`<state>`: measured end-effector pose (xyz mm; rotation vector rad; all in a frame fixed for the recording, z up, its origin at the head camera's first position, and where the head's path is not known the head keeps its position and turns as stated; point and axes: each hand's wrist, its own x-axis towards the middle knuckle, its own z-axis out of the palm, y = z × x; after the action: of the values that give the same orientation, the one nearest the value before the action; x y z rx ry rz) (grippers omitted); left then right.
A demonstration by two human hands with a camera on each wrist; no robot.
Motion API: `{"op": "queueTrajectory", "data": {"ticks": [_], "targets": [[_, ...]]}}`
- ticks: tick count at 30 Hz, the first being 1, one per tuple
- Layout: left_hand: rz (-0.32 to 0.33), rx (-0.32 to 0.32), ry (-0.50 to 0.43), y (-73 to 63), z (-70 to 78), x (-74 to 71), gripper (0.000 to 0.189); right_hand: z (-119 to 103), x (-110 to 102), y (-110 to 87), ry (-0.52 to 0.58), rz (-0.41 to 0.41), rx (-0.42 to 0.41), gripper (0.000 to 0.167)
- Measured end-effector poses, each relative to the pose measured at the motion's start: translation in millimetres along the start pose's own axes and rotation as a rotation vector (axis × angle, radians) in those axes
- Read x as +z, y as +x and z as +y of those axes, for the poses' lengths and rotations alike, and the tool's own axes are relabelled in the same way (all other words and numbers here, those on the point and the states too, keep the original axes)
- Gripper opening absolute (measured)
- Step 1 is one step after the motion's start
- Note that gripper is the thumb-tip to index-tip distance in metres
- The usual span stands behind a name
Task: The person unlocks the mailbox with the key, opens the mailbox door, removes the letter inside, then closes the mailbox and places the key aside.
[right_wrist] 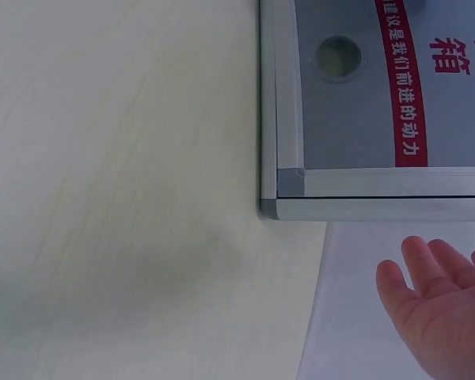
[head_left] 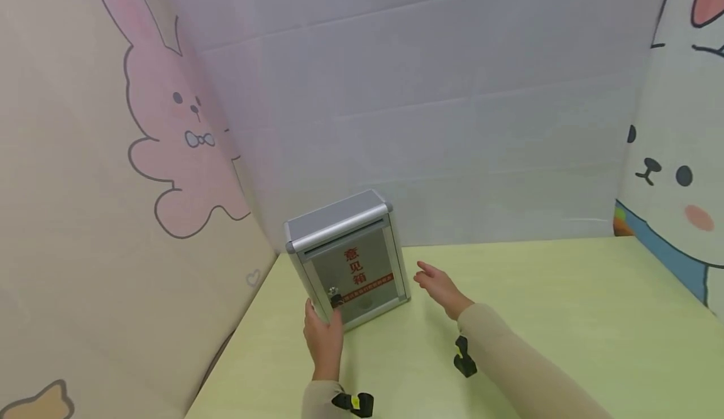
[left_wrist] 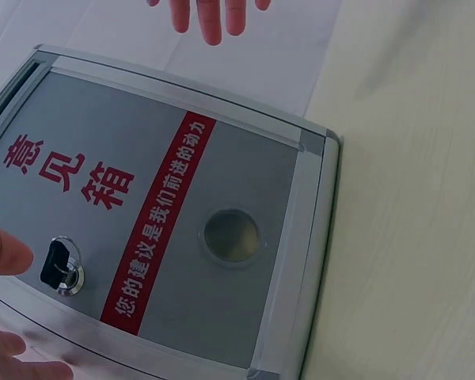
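Observation:
A grey metal suggestion box (head_left: 356,262) with silver edging stands upright on the table, with red characters and a red strip on its front. A black-headed key (left_wrist: 55,265) sits in the lock (left_wrist: 70,281) on its front panel. My left hand (head_left: 324,337) is at the lower left edge of the box, thumb over the front near the key and fingers spread along the side. Off the box's right side, my right hand (head_left: 441,287) is held apart from it, palm toward the box, fingers loosely extended. In the right wrist view, this hand (right_wrist: 447,305) has nothing in it.
The pale yellow-green table (head_left: 543,318) extends to the right and front of the box. Behind it hangs a white cloth (head_left: 452,124). Cloth walls with a pink rabbit (head_left: 175,111) and a white rabbit (head_left: 667,205) flank the table. Black wrist straps (head_left: 465,359) are on both sleeves.

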<state>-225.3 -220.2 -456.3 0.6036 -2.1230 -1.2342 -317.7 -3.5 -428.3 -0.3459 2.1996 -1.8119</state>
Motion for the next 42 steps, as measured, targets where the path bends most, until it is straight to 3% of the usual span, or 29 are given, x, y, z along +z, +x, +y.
{"op": "queueTrajectory", "data": {"ticks": [10,21,27,42], "targets": [[-0.103,-0.019,-0.026,2.8,-1.5,2.4,0.06,-16,-6,18.1,-0.102,-0.054,-0.005,0.065],[-0.177,-0.067,0.016,10.1,-9.3,-13.1,0.056,-16,7,27.6,-0.143,-0.084,-0.021,0.065],[-0.16,-0.042,0.071,8.2,-10.1,-8.2,0.058,-15,7,24.8,-0.135,-0.061,-0.03,0.068],[-0.089,0.039,0.132,8.0,-4.7,-8.6,0.054,-6,-5,17.5,-0.138,0.017,-0.091,0.051]]}}
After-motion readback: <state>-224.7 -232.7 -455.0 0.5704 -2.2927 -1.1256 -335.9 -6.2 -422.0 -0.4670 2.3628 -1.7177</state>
